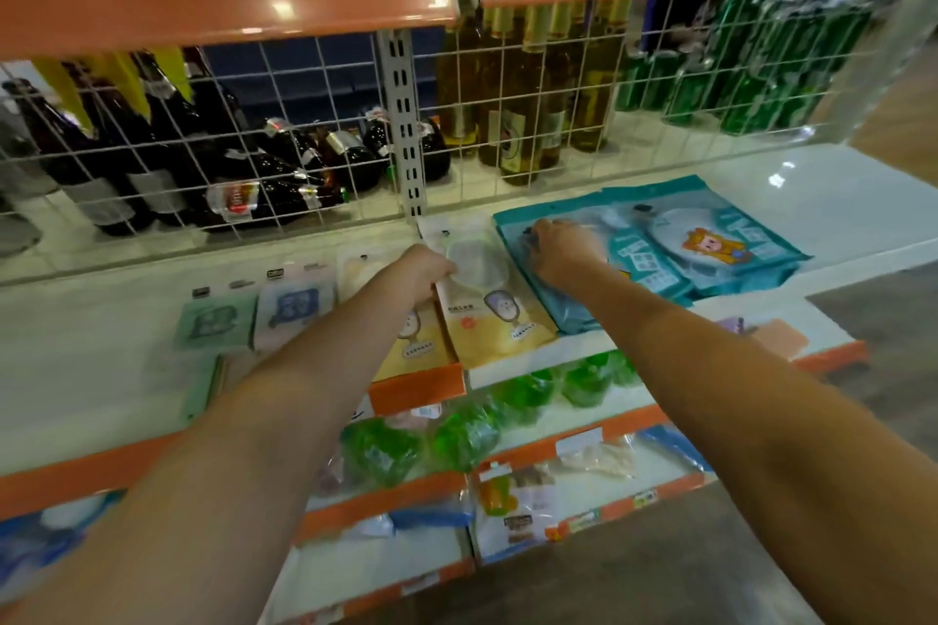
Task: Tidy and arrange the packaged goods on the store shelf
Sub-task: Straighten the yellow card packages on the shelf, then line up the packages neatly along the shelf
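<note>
On the white shelf (837,198), below the wire grid: flat packaged goods are laid in rows, with both hands reached in among them.
Left hand (424,272): it is curled over the left edge of a yellow pouch (495,320); the fingers seem to be closed around that edge, though the tips are hidden under the pack.
Right hand (561,251): it is laid on top of the teal packs (710,244), fingers bent and pressed down on the uppermost pack; whether an edge is pinched cannot be told.
Yellow pouch: it lies near the shelf front, just left of the teal stack and touching it, overlapping a second yellow pouch (413,345) beside it.
Other packs: a green pack (213,322) and a blue pack (294,307) lie further left, apart from the hands.
Step in hand, as judged: the yellow pouch is being squared against its neighbours while the teal stack is steadied.
How it is done well: the pouch should be slid flat rather than lifted, its edges lined up with the shelf front, and the teal stack kept pressed so nothing is dragged askew.
Risk: slippery film may let the stacked packs fan out.
</note>
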{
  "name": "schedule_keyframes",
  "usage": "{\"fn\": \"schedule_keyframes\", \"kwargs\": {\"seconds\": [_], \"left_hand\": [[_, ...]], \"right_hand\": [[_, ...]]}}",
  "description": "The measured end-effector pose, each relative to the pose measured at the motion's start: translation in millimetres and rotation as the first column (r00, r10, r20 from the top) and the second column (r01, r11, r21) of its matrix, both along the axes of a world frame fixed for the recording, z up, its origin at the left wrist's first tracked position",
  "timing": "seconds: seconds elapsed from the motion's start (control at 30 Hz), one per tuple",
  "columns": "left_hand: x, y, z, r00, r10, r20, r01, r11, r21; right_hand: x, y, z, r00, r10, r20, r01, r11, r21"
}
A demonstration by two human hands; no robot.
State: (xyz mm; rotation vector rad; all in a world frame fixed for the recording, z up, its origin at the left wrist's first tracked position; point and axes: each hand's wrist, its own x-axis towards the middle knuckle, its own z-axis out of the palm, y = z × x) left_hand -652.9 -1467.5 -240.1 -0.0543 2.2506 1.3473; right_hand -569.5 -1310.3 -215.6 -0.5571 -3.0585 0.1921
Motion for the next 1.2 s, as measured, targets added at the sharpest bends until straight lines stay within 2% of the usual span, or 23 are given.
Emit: {"fn": "schedule_keyframes", "kwargs": {"seconds": [0.17, 0.37, 0.5, 0.6, 0.7, 0.9, 1.2], "left_hand": [[2.5, -0.4, 4.8, 0.951, -0.214, -0.222, 0.123, 0.924, -0.362], [6.4, -5.3, 5.9, 0.903, -0.337, -0.267, 0.159, 0.839, -0.520], [9.3, -5.8, 8.8, 0.837, -0.480, -0.262, 0.179, 0.693, -0.698], [10.0, -4.7, 11.8, 0.785, -0.559, -0.267, 0.137, 0.576, -0.805], [5.6, -5.7, 17.0, 0.752, -0.584, -0.305, 0.078, 0.539, -0.839], [-8.4, -19.8, 33.0, 0.706, -0.657, -0.266, 0.138, 0.496, -0.857], [-9.6, -68.9, 44.1, 0.757, -0.622, -0.201, 0.154, 0.468, -0.870]], "right_hand": [[-4.2, 1.2, -3.1, 1.000, 0.021, -0.010, -0.021, 1.000, -0.020], [-9.2, -2.6, -3.2, 1.000, 0.022, 0.011, -0.022, 0.999, -0.024], [-15.2, -11.6, -3.6, 0.999, 0.026, 0.045, -0.025, 0.999, -0.029], [-18.5, -16.5, -3.9, 0.998, 0.037, 0.059, -0.035, 0.999, -0.039], [-19.7, -19.2, 0.2, 0.995, 0.063, 0.071, -0.062, 0.998, -0.016], [-27.8, -30.9, 17.0, 0.987, 0.132, 0.092, -0.132, 0.991, -0.007], [-36.4, -82.8, 26.7, 0.975, 0.214, 0.054, -0.213, 0.977, -0.011]]}}
